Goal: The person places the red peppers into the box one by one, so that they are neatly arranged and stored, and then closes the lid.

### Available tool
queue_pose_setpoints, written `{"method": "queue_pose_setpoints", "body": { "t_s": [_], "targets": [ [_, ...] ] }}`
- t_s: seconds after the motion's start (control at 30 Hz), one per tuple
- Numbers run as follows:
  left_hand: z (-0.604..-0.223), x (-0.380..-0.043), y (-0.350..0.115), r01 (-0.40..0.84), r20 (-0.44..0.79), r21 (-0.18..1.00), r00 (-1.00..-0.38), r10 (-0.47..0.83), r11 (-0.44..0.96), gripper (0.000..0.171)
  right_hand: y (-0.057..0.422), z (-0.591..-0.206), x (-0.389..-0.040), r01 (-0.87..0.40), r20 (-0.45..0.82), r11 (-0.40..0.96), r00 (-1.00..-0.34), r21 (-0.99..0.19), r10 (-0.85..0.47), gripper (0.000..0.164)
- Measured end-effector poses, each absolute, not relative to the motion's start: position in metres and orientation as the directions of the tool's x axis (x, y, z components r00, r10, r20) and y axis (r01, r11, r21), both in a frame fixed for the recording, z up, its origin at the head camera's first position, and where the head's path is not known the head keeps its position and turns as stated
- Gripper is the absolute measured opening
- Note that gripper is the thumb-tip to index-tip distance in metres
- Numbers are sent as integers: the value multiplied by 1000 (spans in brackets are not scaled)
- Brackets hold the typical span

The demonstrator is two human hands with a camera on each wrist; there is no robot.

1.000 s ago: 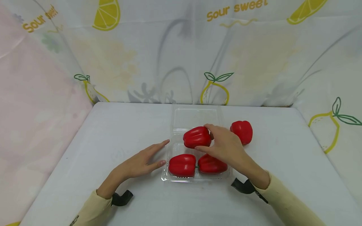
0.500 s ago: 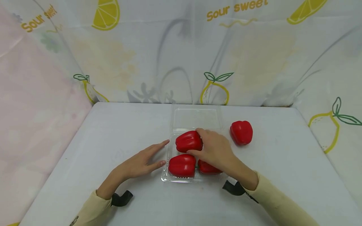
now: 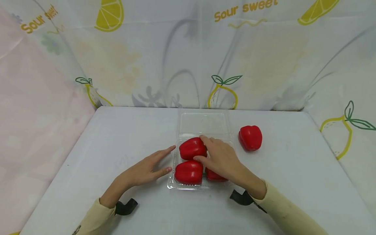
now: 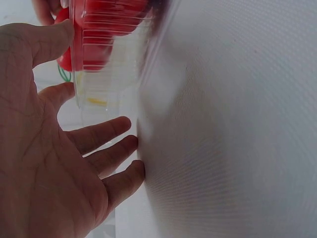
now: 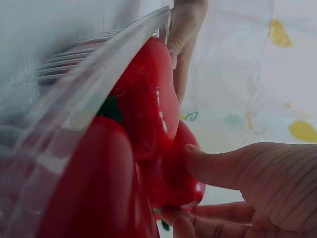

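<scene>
My right hand [image 3: 221, 158] grips a red bell pepper [image 3: 192, 148] by its right end, thumb on the near side and fingers on the far side. That pepper is in the back left of a clear plastic clamshell box [image 3: 171, 186]. Two more red bell peppers lie in the box's front part: one at the left [image 3: 189, 172], the other at the right [image 3: 214, 175], partly hidden by my right hand. Along the box's left side, my left hand [image 3: 147, 168] is spread with straight fingers; in the left wrist view its thumb and index fingertips are at the box wall.
A further red bell pepper [image 3: 250, 138] lies on the white table [image 3: 293, 169], right of the box. The box's lid [image 3: 204, 122] lies folded back toward the rear. A lemon-printed curtain [image 3: 264, 65] hangs behind the table.
My right hand has carried the gripped pepper leftward and slightly nearer, into the box's back left. The pepper outside the box is now fully uncovered. My left hand has stayed put.
</scene>
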State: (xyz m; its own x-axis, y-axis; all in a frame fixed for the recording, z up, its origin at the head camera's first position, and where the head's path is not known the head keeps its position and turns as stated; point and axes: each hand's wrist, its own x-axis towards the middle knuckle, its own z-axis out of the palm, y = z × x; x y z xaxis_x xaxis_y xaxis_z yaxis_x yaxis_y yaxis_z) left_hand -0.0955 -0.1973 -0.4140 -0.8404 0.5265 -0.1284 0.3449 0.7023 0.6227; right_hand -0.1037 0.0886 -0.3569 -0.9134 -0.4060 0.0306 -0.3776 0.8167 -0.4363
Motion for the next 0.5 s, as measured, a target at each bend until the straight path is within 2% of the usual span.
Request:
{"method": "queue_pose_setpoints", "body": {
  "t_s": [0.1, 0.3, 0.5],
  "targets": [
    [-414, -95, -197, 343, -129, 623, -841, 526, 703, 72, 93, -357, -102, -387, 45, 791, -908, -474, -417, 75],
    [-413, -95, -196, 330, -143, 625, -843, 519, 707, 73, 96, -360, -101, -384, 34, 779, -905, -496, -424, 59],
    [-413, -95, -196, 331, -141, 621, -845, 516, 711, 73, 97, -359, -101, -421, 4, 797, -885, -433, -466, 67]
  ]
}}
